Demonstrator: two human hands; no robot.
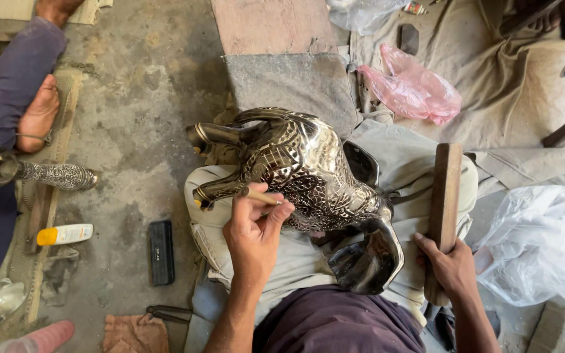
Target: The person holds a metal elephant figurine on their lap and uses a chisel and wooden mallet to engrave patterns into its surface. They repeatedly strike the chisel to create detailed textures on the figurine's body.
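While the left hand [254, 230] pinched a thin punch [261, 195] against the metal figure [299, 171] just beyond its fingers, the right hand [451, 265] gripped a wooden bat [443, 209] upright, well apart to the right. The figure's long axis ran diagonally between both hands, nearer the left.

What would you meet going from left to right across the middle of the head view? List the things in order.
Another person's bare foot → yellow-capped tube → black block → left hand with chisel → engraved metal animal figure → wooden mallet in right hand → clear plastic sheet.
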